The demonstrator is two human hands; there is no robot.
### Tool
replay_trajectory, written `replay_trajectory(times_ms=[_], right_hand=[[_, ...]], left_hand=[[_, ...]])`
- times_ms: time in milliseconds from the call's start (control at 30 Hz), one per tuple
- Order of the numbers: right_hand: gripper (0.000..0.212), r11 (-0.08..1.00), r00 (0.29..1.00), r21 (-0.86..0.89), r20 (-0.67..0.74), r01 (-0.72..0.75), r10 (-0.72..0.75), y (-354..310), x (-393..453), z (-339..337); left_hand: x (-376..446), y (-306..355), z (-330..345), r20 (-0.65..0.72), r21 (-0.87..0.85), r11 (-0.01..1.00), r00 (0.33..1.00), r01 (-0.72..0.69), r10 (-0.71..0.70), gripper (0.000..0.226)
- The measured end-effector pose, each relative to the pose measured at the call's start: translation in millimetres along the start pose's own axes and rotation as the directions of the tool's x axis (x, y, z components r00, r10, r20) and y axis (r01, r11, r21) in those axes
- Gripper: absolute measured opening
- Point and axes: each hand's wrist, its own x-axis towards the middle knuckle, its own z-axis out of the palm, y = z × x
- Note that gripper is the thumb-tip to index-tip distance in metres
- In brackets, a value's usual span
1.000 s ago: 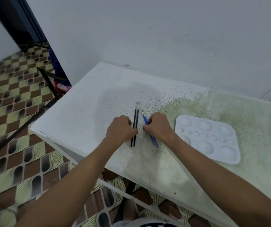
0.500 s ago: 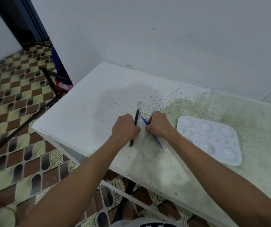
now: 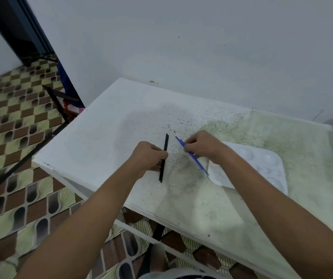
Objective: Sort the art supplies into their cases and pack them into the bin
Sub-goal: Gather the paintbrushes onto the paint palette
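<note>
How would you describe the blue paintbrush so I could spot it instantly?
Start at the white speckled table, then the white paint palette on its right side. Just left of it, the right hand pinches the blue paintbrush: slanted and blue, unlike the black brushes.

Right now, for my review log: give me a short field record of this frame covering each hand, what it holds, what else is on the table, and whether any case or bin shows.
left hand: left hand grips the black brushes, lifted off the table
right hand: right hand pinches the blue brush, tilted, bristle end away from the person
table: white table, speckled and stained
other items: white paint palette beside the right hand, partly hidden by the forearm
cases or bin: none in view
</note>
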Motion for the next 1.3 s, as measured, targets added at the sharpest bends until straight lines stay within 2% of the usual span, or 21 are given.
replay_trajectory(times_ms=[67,133,267,400,500,567,633,767,833,900,1000,1067,1167,1300], right_hand=[[0.016,0.995,1.0,0.094,0.004,-0.017,0.016,9,-14,-26],[0.017,0.995,0.999,0.099,-0.013,-0.029,0.03,25,-28,-51],[0.016,0.988,0.987,0.093,-0.084,-0.126,0.134,64,-55,-92],[0.015,0.98,0.968,0.074,-0.158,-0.187,0.197,93,-73,-118],[0.015,0.984,0.967,0.014,-0.179,-0.179,0.179,106,-77,-128],[0.017,0.985,0.971,-0.038,-0.178,-0.166,0.157,108,-76,-130],[0.019,0.984,0.979,-0.115,-0.169,-0.135,0.115,107,-74,-129],[0.032,0.975,0.989,-0.216,-0.148,-0.058,0.026,104,-76,-126],[0.04,0.973,0.986,-0.226,-0.168,-0.041,0.002,107,-80,-123],[0.05,0.97,0.981,-0.237,-0.192,-0.058,0.012,110,-85,-117],[0.05,0.96,0.983,-0.266,-0.179,-0.089,0.042,114,-93,-105],[0.053,0.959,0.984,-0.267,-0.17,-0.094,0.049,116,-93,-97],[0.058,0.952,0.984,-0.301,-0.177,-0.059,0.005,117,-93,-95],[0.04,0.956,0.994,-0.292,-0.112,-0.026,-0.007,114,-90,-98]], left_hand=[[-10,13,17,0.117,-0.143,0.99,0.993,0.017,0.0,0.014],[-17,24,39,0.212,-0.227,0.974,0.977,0.02,0.029,0.009],[-26,42,90,0.306,-0.214,0.977,0.951,0.024,0.044,0.012],[-32,55,137,0.272,-0.137,0.99,0.962,0.035,0.004,0.053],[-35,62,164,0.252,-0.082,0.997,0.968,0.013,0.008,0.067],[-39,67,175,0.256,-0.074,0.997,0.967,0.017,0.003,0.058],[-41,69,181,0.257,-0.074,0.997,0.967,0.015,0.004,0.027],[-36,69,180,0.28,-0.069,0.998,0.96,0.006,0.013,0.018],[-30,67,171,0.264,0.071,0.996,0.964,-0.052,0.031,0.012],[-20,65,161,0.237,0.32,0.927,0.964,-0.194,0.12,0.018],[-4,68,150,0.266,0.625,0.646,0.897,-0.439,0.352,0.029],[6,70,147,0.361,0.661,0.515,0.833,-0.546,0.419,0.035],[15,74,145,0.488,0.629,0.415,0.749,-0.658,0.449,0.046],[22,78,143,0.584,0.61,0.323,0.686,-0.724,0.434,0.055]])
